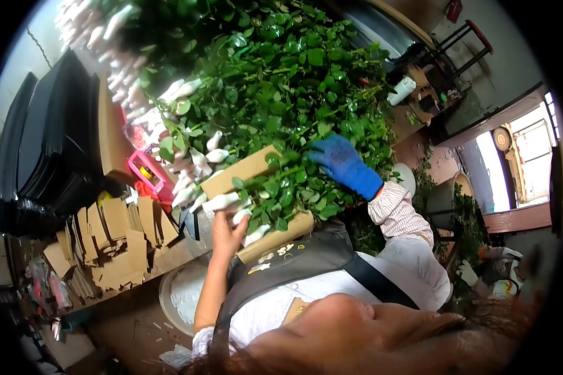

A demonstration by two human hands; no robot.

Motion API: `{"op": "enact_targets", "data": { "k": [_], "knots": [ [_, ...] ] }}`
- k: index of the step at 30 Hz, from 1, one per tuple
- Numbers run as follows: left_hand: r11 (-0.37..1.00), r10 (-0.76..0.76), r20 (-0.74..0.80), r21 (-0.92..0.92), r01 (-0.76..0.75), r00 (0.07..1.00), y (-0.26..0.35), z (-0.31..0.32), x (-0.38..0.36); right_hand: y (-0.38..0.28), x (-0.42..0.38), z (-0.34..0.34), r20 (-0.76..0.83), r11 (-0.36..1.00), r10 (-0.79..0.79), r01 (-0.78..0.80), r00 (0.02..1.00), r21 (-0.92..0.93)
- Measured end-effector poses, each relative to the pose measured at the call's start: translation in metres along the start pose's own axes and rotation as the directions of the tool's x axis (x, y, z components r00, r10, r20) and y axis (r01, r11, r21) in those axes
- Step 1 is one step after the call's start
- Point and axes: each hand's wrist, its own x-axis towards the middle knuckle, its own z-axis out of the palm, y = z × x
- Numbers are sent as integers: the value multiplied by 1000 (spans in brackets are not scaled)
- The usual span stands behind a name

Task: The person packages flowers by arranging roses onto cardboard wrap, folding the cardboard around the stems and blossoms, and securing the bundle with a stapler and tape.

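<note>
My bare left hand (227, 232) is closed around a white-wrapped flower bud (241, 216) at the near edge of the pile. Just above the fingers lies another wrapped bud (221, 201). My right hand (344, 164), in a blue glove, rests on the leafy stems (294, 187); its fingertips are partly lost among the leaves. Between my hands, the stems lie over brown cardboard, with one strip (241, 171) behind them and a rolled edge (278, 238) close to my apron.
A large heap of leafy stems (263, 81) fills the bench beyond. Left are cut cardboard pieces (116, 240), a pink holder (151, 178) and stacked black sheets (50, 137). A white basin (180, 297) sits below. Right stands a bin (450, 194) with leaves.
</note>
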Motion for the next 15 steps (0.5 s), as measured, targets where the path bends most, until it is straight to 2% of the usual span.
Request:
{"op": "enact_targets", "data": {
  "k": [2,4,5,6,7,8,9,11,12,15],
  "knots": [
    [1000,-4,0,19,4,1000,3,-1,0,-21,9,-37,-160,987,91,-110,983,-117],
    [993,14,-9,120,-13,1000,-9,0,-1,-50,33,-82,-78,974,99,-81,992,213],
    [990,24,-15,139,-21,1000,-15,1,-1,-60,36,-62,-157,891,25,50,987,452],
    [989,68,-34,132,-63,997,-11,2,-2,-81,41,-55,-420,876,-54,244,906,415],
    [992,73,-35,107,-69,997,-12,3,-2,-101,51,-63,-271,842,-77,208,959,498],
    [990,93,-41,111,-88,995,-11,4,-2,-112,60,-57,-98,885,-123,154,988,439],
    [988,107,-54,117,-100,993,-9,4,-2,-119,68,-34,-154,906,-131,181,979,382],
    [964,158,-55,223,-142,986,-3,1,-3,-121,90,-12,75,947,-187,160,979,278],
    [986,98,-45,138,-91,994,3,0,-4,-120,92,-7,-25,935,-183,181,983,305],
    [997,-64,-28,-55,62,998,-14,4,-5,-107,88,-30,49,894,-151,115,987,432]
  ]
}}
